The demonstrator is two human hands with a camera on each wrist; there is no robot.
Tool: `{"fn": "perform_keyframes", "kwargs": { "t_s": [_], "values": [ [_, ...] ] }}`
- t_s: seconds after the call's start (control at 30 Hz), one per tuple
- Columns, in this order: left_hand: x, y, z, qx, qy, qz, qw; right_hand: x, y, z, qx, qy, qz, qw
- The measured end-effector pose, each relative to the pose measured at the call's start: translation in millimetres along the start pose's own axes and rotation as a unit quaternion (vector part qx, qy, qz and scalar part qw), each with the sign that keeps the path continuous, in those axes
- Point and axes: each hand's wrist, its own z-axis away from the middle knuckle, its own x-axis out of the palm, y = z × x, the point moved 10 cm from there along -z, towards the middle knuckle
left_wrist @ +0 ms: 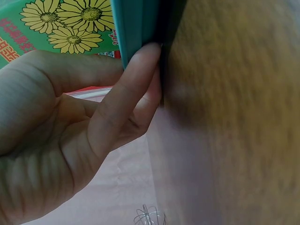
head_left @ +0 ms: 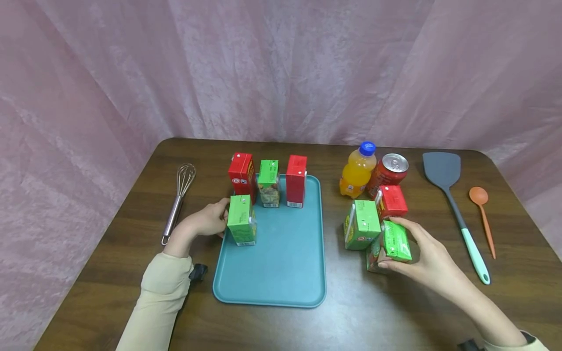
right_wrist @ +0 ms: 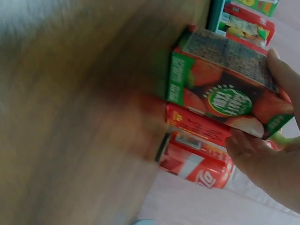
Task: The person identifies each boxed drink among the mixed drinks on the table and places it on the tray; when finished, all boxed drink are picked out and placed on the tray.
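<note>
Pinches the left rim of the blue tray (head_left: 281, 263) with the left hand (head_left: 206, 220), with digits on both sides of that rim in the left wrist view. Pinches a green-topped carton (head_left: 396, 241) with the right hand (head_left: 423, 261), to the right of the tray and well apart from it, with thumb and fingers on opposite sides and red fruit printed along a face. Cannot tell whether lifted from the wooden table (head_left: 351, 307) or resting on it.

On the tray, has a plain green carton (head_left: 241, 222) upright near the left rim, just beside the left hand. Toward the tray's far end, has a photo-sided carton (head_left: 269, 184) and a tall red carton (head_left: 296, 181), both upright, plus a corner red carton (head_left: 242, 171) at far left, with base hidden.

To the right of the tray, in order, has a broad green carton (head_left: 363, 226), an orange bottle (head_left: 357, 171) with blue cap, a red can (head_left: 388, 174) and a small red carton (head_left: 392, 201). Farther right of the tray, has a grey spatula (head_left: 442, 169), then an orange spoon (head_left: 478, 196). Left of the tray, has a wire whisk (head_left: 172, 217); beyond the tray, a pink curtain (head_left: 281, 73).
</note>
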Motion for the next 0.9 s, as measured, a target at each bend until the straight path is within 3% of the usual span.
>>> {"fn": "perform_keyframes", "kwargs": {
  "t_s": [0.33, 0.6, 0.9],
  "values": [
    [1.9, 3.6, -1.6, -0.006, -0.008, -0.008, 0.9999, -17, 8, 12.4, 0.014, 0.121, -0.014, 0.9924],
    [1.8, 4.4, -2.3, -0.004, -0.007, -0.007, 0.9999, -47, -15, 16.9, 0.013, 0.138, -0.017, 0.9902],
    [0.0, 2.2, -0.2, -0.010, -0.006, -0.015, 0.9998, -91, -56, 23.7, -0.097, 0.208, -0.068, 0.9708]
  ]
}}
